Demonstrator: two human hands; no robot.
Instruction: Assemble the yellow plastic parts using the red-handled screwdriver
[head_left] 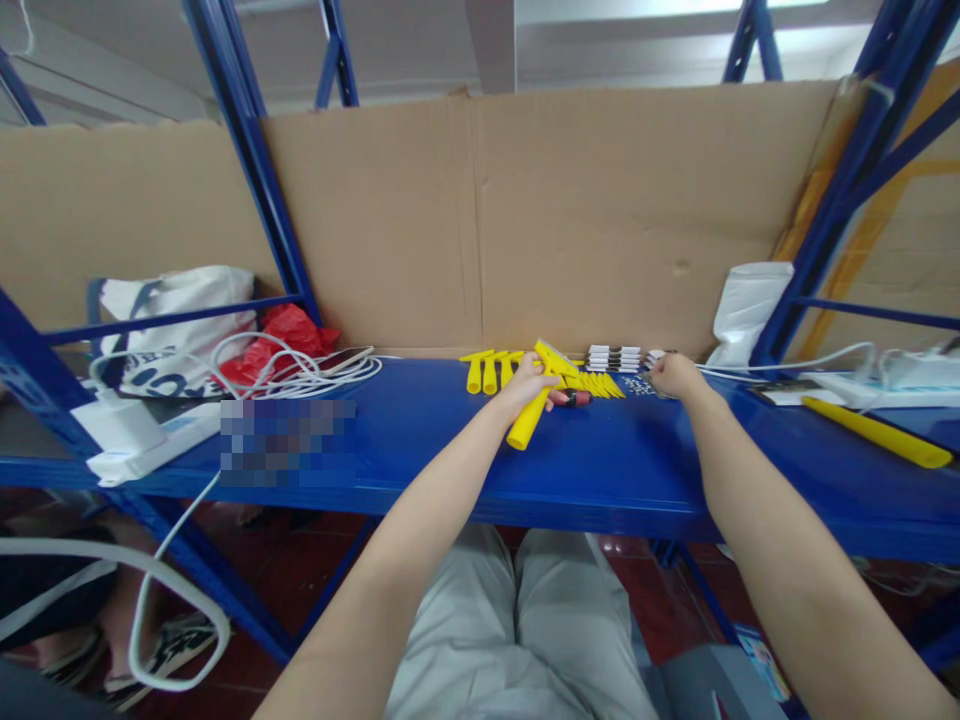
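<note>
My left hand grips a yellow plastic handle piece that slants down toward me over the blue shelf. Behind it lie several yellow handles in a row and a fan of yellow pieces. A small red item lies just right of my left hand. My right hand rests with curled fingers at a pile of small dark and silver parts, beside stacked white-and-black parts. Whether it holds one is hidden.
A cardboard wall backs the shelf. Left: white cables, a red bag, a white tote, a charger on a power strip. Right: a white bag, a power strip, a long yellow bar. Another person's feet show at lower left.
</note>
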